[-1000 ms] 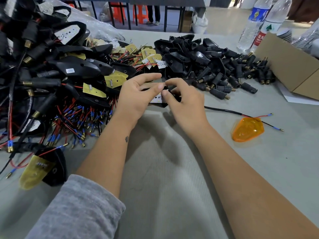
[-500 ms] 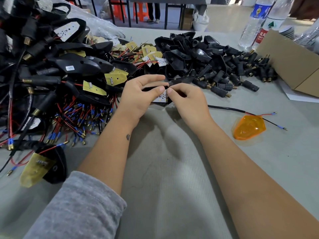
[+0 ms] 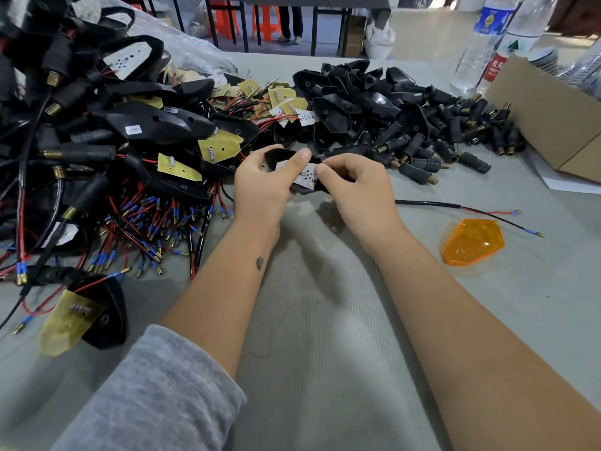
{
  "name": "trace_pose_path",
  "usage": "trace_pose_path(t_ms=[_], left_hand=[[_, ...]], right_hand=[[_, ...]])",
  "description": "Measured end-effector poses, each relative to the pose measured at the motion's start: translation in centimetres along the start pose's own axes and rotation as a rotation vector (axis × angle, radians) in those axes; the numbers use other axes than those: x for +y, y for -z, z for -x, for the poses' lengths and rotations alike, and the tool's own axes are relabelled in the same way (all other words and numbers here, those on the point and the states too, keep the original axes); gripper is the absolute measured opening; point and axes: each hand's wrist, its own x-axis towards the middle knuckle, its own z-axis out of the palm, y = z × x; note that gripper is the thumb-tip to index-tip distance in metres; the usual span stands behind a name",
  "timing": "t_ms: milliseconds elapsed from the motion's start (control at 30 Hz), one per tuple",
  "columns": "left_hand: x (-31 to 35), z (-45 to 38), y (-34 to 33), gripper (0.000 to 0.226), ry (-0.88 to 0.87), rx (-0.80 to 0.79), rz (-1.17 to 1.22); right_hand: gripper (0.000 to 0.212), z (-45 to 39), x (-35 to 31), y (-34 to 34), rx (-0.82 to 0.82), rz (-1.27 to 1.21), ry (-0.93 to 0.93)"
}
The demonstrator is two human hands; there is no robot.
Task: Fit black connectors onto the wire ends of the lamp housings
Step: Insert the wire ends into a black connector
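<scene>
Both hands hold one black lamp housing (image 3: 304, 187) with a white LED board facing up, just above the grey table. My left hand (image 3: 265, 185) grips its left side, thumb on the board. My right hand (image 3: 356, 190) pinches its right end. A black cable (image 3: 429, 205) with red and black leads trails right from under my right hand. Loose black connectors (image 3: 419, 166) with brass threads lie in a heap behind my right hand. Empty black housings (image 3: 351, 102) are piled behind them.
Wired housings (image 3: 143, 125) with yellow boards and blue-tipped wires are piled at the left. One wired housing (image 3: 87, 314) lies near the front left. An orange lens (image 3: 473, 240) lies at the right. A cardboard box (image 3: 559, 118) and water bottles (image 3: 484, 40) stand at the back right.
The housing has been turned in my hands so its white LED board now faces up. Both hands stayed at the same spot.
</scene>
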Motion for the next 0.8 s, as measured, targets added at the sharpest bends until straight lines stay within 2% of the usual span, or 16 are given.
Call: trace_pose_path(t_ms=[67, 200, 633, 800], left_hand=[[-0.1, 0.3, -0.3, 0.018, 0.006, -0.083, -0.011], [-0.1, 0.3, -0.2, 0.020, -0.022, -0.149, -0.020], [0.8, 0.3, 0.5, 0.036, -0.003, -0.074, -0.002], [0.9, 0.4, 0.3, 0.040, -0.015, -0.011, 0.007]], right_hand=[[0.014, 0.0, 0.1, 0.0, 0.010, 0.004, 0.004], [0.012, 0.0, 0.1, 0.2, 0.000, -0.038, 0.009], [0.024, 0.2, 0.1, -0.1, -0.083, 0.094, 0.089], [0.036, 0.3, 0.0, -0.1, -0.113, -0.012, 0.029]])
